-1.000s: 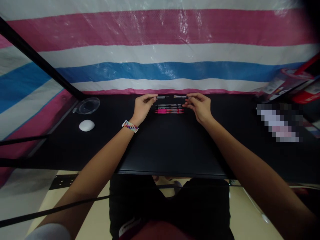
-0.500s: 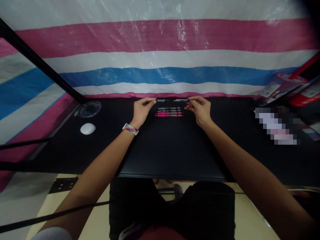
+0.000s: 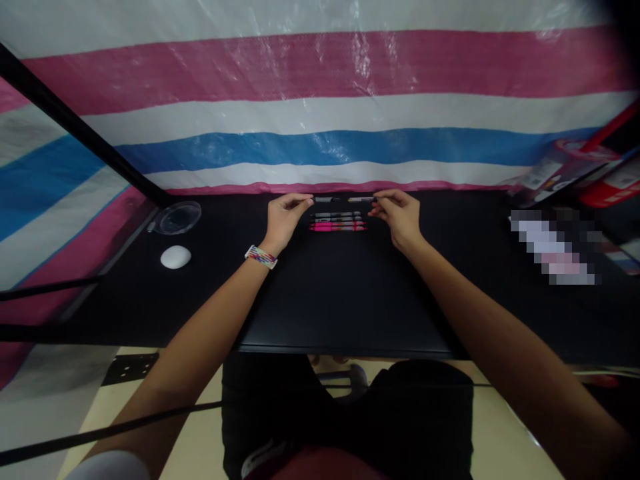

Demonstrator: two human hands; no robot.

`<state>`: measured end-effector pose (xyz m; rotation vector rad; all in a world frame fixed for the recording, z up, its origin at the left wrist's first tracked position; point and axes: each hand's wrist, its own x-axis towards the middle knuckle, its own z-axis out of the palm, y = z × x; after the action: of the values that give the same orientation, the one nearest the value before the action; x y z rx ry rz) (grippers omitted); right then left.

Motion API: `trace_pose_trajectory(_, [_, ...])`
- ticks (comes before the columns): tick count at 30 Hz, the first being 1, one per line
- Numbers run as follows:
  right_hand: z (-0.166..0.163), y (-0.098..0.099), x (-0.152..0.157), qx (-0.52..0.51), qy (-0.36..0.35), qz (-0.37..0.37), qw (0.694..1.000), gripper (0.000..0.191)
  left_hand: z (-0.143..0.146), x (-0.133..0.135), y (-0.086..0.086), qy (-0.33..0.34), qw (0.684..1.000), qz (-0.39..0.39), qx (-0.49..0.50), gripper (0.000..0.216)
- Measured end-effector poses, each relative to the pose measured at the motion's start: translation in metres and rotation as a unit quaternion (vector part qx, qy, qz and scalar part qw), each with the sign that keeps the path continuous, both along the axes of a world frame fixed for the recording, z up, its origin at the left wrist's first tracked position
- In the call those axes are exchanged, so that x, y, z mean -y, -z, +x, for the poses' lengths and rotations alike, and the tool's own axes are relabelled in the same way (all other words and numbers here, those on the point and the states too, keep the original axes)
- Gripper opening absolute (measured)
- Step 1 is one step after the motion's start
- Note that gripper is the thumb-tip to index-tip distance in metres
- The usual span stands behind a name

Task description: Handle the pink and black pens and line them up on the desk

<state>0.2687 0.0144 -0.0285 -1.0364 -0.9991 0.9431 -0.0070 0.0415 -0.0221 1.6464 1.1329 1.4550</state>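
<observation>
Above the far part of the black table, my left hand pinches the end of a dark grey pen piece between thumb and fingers. Facing it, a slim, pale pen piece with a dark end is pinched in my right hand. The two pieces lie nearly in one line, their tips a short gap apart. Just nearer to me, several pens lie side by side in a row: grey-black pens behind and pink pens in front.
To the left are a clear round lid or dish and a white rounded object. At the right stand a clear tub with a red rim and a blurred-out item. Striped plastic sheeting hangs behind the table.
The view has tilted slightly. Both hands keep their pinch and nearly the same place; the right hand's pen piece looks slightly turned.
</observation>
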Motion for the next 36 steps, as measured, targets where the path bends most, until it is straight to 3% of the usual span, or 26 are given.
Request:
trace_pose_trajectory(4, [-0.006,0.000,0.005,0.005,-0.077,-0.023,0.997,0.021,0.003,0.005,0.000,0.060,0.997,-0.015,-0.043,0.009])
trace_pose_trajectory(9, [-0.008,0.000,0.006,-0.012,-0.091,-0.018,0.996,0.024,0.004,0.006,0.000,0.031,0.994,0.019,-0.105,0.040])
trace_pose_trajectory(13, [-0.007,0.000,0.006,-0.022,-0.087,-0.031,0.996,0.020,0.005,0.004,0.002,0.075,0.994,0.050,-0.057,0.014])
trace_pose_trajectory(17, [-0.007,0.000,0.005,-0.017,-0.090,-0.035,0.995,0.018,0.006,0.003,0.003,0.105,0.994,0.022,-0.021,0.026])
trace_pose_trajectory(19, [-0.008,0.001,0.006,-0.014,-0.095,-0.033,0.995,0.017,0.006,0.003,0.003,0.104,0.994,0.028,-0.024,0.030])
trace_pose_trajectory(23, [-0.009,0.001,0.006,-0.011,-0.102,-0.031,0.994,0.017,0.006,0.005,0.001,0.091,0.991,0.075,-0.060,0.062])
trace_pose_trajectory(28, [-0.011,0.001,0.006,-0.014,-0.100,-0.034,0.994,0.017,0.007,0.009,-0.001,0.085,0.993,0.045,-0.063,0.044])
trace_pose_trajectory(32, [-0.012,0.001,0.007,-0.019,-0.095,-0.033,0.995,0.019,0.006,0.010,-0.002,0.063,0.988,0.103,-0.101,0.071])
trace_pose_trajectory(34, [-0.012,0.000,0.007,-0.019,-0.095,-0.033,0.995,0.020,0.005,0.010,-0.002,0.044,0.988,0.098,-0.114,0.057])
trace_pose_trajectory(36, [-0.013,-0.001,0.008,-0.018,-0.096,-0.031,0.995,0.021,0.005,0.010,-0.002,0.028,0.989,0.070,-0.124,0.026])
